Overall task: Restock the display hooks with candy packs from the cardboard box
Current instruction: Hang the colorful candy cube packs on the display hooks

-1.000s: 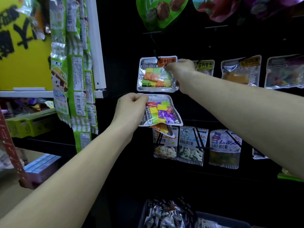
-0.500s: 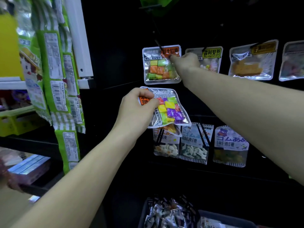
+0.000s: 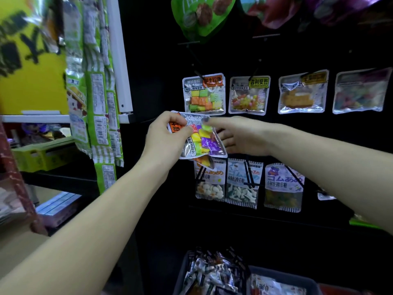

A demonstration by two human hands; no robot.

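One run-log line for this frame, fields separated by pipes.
stage: restocking hooks | left hand: grips candy pack | right hand: fingers on the pack | hung pack: on hook above | pack: not yet hung

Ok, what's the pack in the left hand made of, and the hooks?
Candy pack: looks like clear glossy plastic film with silvery foil-like edges; it creases and glints, candies show through. Display hooks: thin, dark, rigid rods, probably coated metal wire, though too dim to confirm.

The scene is dim, its far panel nearly black. Glare glints off the hanging packs (image 3: 203,93). The left edge is motion-blurred and bowed.
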